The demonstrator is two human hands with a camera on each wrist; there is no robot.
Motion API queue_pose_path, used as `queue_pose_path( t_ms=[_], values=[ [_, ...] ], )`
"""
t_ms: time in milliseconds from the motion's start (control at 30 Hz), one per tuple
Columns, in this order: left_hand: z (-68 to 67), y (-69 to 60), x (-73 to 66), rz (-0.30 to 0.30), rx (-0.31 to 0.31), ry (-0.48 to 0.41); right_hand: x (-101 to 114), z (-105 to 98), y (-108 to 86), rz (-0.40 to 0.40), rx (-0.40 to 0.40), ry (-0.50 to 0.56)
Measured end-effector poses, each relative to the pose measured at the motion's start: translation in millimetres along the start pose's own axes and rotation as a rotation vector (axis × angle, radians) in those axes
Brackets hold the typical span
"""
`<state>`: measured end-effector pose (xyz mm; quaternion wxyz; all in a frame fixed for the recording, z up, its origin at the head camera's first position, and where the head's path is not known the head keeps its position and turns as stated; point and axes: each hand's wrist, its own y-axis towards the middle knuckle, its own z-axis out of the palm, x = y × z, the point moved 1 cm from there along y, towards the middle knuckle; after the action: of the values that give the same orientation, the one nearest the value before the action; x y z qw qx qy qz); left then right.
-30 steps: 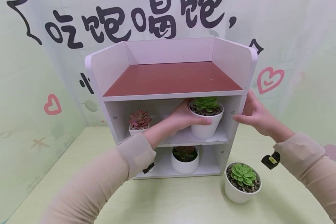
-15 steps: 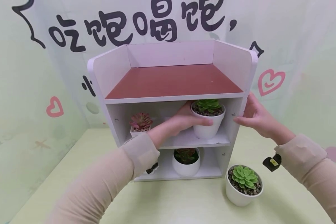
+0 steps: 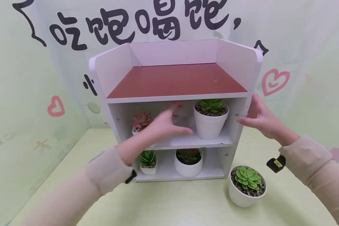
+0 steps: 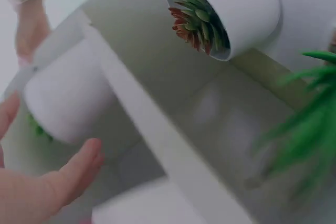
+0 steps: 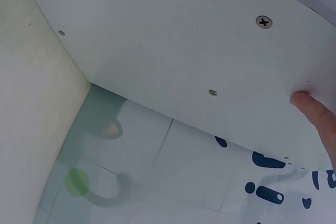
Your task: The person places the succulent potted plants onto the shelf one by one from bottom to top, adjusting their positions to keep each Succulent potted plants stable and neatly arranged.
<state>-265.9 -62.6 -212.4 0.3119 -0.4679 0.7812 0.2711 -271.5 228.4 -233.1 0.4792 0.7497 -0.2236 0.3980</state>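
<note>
A tall white pot [image 3: 210,125] with a green succulent [image 3: 212,105] stands on the middle shelf, at its right end. Just left of it, my left hand [image 3: 165,125] is in the air with thumb and fingers spread, holding nothing. The left wrist view shows a gap between its thumb [image 4: 79,174] and that pot [image 4: 68,95]. My right hand [image 3: 261,117] touches the right side of the white shelf unit [image 3: 183,98]; in the right wrist view a fingertip [image 5: 302,99] rests against the side panel [image 5: 173,51].
A pink succulent [image 3: 142,121] sits at the middle shelf's left end, partly behind my left arm. Below are a spiky green plant [image 3: 147,158] and a round white pot [image 3: 188,168]. Another potted succulent [image 3: 247,179] stands on the table [image 3: 169,201], right of the unit.
My left hand has let go of the tall white pot and drawn away to the left, uncovering the spiky plant below. The pot stays on the shelf. My right hand keeps its place.
</note>
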Motion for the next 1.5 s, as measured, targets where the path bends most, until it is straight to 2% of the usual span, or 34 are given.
queue_pose_path(
  t_ms=[100,133,200,267,333,367,433,500,567,700,800,900,1033,1100,1167,1333,1400,1500],
  values=[
    [-18.4,-30.0,2.5,0.117,-0.095,0.018,0.7,0.2,-0.6,-0.006,0.003,0.005],
    [-24.8,-40.6,3.1,0.187,-0.142,0.013,0.8,0.5,-0.4,-0.008,0.007,0.006],
    [-38.0,-61.4,4.0,0.372,-0.264,0.046,0.8,1.1,0.1,-0.011,0.013,0.006],
    [-51.7,-79.0,4.1,0.575,-0.440,0.097,0.7,1.2,0.3,-0.013,0.016,0.005],
    [-64.5,-91.0,6.0,0.732,-0.663,0.146,1.2,0.4,-0.5,-0.011,0.016,0.003],
    [-70.5,-94.9,8.6,0.767,-0.781,0.184,1.6,-0.3,-1.3,-0.006,0.019,0.002],
    [-80.4,-99.3,15.5,0.770,-0.956,0.205,3.4,-2.3,-4.2,0.015,0.028,-0.013],
    [-86.6,-101.5,25.3,0.719,-1.036,0.210,6.1,-4.5,-7.7,0.042,0.047,-0.044],
    [-90.8,-103.2,36.9,0.650,-1.033,0.236,8.8,-6.9,-12.5,0.078,0.065,-0.075],
    [-92.2,-105.4,59.7,0.522,-0.947,0.246,11.4,-11.5,-27.5,0.165,0.066,-0.124],
    [-89.2,-105.3,73.5,0.426,-0.871,0.222,8.6,-15.5,-45.1,0.198,0.073,-0.137],
    [-85.1,-103.8,82.4,0.322,-0.768,0.174,2.6,-18.0,-65.0,0.167,0.131,-0.164],
    [-80.4,-101.8,89.2,0.198,-0.651,0.116,-8.5,-15.7,-90.9,0.048,0.270,-0.212],
    [-79.3,-100.4,92.6,0.158,-0.609,0.102,-13.2,-12.7,-102.9,0.018,0.313,-0.261],
    [-79.4,-98.8,97.3,0.127,-0.570,0.093,-17.7,-8.8,-113.9,0.021,0.334,-0.334],
    [-81.7,-98.1,105.7,0.062,-0.499,0.071,-33.2,3.5,-139.3,0.116,0.324,-0.472],
    [-80.9,-99.2,104.3,0.059,-0.482,0.065,-40.8,7.8,-147.6,0.152,0.318,-0.494],
    [-76.8,-99.9,99.0,0.085,-0.457,0.053,-49.5,12.6,-156.8,0.221,0.311,-0.523]
  ],
)
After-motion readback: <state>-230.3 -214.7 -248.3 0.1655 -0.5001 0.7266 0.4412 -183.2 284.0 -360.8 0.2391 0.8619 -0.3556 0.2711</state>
